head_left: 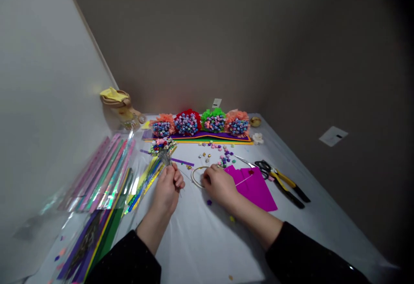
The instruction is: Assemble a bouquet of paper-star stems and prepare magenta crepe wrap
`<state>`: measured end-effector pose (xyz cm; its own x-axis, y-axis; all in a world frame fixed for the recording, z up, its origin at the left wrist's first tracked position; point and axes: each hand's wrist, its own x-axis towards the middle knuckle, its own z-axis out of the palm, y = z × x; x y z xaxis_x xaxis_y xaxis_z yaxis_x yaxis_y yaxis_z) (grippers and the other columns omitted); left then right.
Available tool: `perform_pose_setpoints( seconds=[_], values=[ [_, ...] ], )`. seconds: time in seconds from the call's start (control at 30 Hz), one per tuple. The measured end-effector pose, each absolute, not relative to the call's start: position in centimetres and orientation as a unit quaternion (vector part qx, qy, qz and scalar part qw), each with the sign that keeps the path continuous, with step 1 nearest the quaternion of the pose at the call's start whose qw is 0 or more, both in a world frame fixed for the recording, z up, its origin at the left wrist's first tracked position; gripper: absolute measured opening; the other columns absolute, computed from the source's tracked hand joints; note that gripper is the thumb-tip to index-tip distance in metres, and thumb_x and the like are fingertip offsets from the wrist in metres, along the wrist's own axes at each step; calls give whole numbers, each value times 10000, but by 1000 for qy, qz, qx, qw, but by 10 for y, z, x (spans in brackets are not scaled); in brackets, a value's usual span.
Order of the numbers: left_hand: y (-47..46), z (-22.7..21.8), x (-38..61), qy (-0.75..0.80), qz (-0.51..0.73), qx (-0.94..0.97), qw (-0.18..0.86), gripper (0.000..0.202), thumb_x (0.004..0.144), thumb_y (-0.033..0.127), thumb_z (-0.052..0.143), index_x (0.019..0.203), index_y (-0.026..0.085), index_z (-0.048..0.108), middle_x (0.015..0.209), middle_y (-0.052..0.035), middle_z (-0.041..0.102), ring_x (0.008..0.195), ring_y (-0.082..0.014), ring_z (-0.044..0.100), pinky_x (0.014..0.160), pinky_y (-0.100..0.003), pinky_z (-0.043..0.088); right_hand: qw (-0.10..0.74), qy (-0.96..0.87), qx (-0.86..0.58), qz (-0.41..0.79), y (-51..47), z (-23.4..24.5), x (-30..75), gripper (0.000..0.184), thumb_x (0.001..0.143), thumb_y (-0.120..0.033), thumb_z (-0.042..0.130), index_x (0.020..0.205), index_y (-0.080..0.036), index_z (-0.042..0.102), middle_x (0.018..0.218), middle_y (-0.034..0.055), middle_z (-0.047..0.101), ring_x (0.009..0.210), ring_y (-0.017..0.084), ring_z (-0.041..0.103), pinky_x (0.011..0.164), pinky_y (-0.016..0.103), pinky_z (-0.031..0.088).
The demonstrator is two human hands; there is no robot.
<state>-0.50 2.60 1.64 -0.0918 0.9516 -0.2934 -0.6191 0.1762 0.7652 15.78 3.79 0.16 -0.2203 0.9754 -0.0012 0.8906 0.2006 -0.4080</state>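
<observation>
A bunch of small folded paper stars on thin wire stems [164, 146] stands up from my left hand [168, 182], whose fingers are wrapped round the stems. To the right, my right hand [220, 184] is low over the table, fingers curled at the edge of a thin gold-coloured ring [193, 176], perhaps a coil of wire or a tape roll. Its fingertips are partly hidden. A fine strand seems to run between the left hand and the ring. Magenta paper [255, 189] lies beside and partly under my right wrist. Loose paper stars [224, 157] are scattered just beyond.
Finished-looking star bouquets [187, 123] line the back by the wall. Paper strips in clear sleeves [100, 174] cover the left side. Scissors [263, 167] and yellow-black pliers [289, 185] lie on the right. A basket with yellow cloth [115, 98] stands back left.
</observation>
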Motion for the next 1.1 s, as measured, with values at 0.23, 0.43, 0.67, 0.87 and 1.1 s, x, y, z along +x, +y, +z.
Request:
perform_pose_setpoints(
  seconds=[0.23,0.43,0.67,0.87,1.1],
  values=[
    [17,12,6,460,585,228,627,364,733,496,649,788,177,482,535,90,407,445,-51,379,462,-185,331,363,-610,-609,354,40,9,173,134,762,-277,531,667,-184,541,585,-17,519,555,121,462,525,230,326],
    [-2,3,25,506,510,352,600,331,833,496,484,711,188,480,558,39,491,517,-111,467,523,-235,375,435,-537,-470,548,8,26,170,178,780,-354,551,722,-191,507,521,-34,550,451,90,460,459,207,353],
    [-15,4,35,569,409,514,495,209,864,351,435,734,198,496,686,2,528,673,-162,499,620,-266,388,407,-633,-516,409,-4,23,161,119,761,-273,527,690,-183,557,516,-31,534,481,93,474,473,203,367],
    [-16,-1,37,553,405,536,493,218,899,335,375,816,190,514,728,-14,533,695,-171,499,651,-278,390,413,-584,-509,479,5,17,160,118,744,-288,541,682,-193,509,481,-57,513,434,88,481,433,193,364],
    [-17,-3,36,496,457,516,529,196,873,334,484,857,176,600,724,-17,559,685,-163,495,664,-254,397,416,-489,-413,645,14,12,160,212,704,-346,602,684,-208,442,399,-97,475,350,88,473,384,188,344]
  ],
)
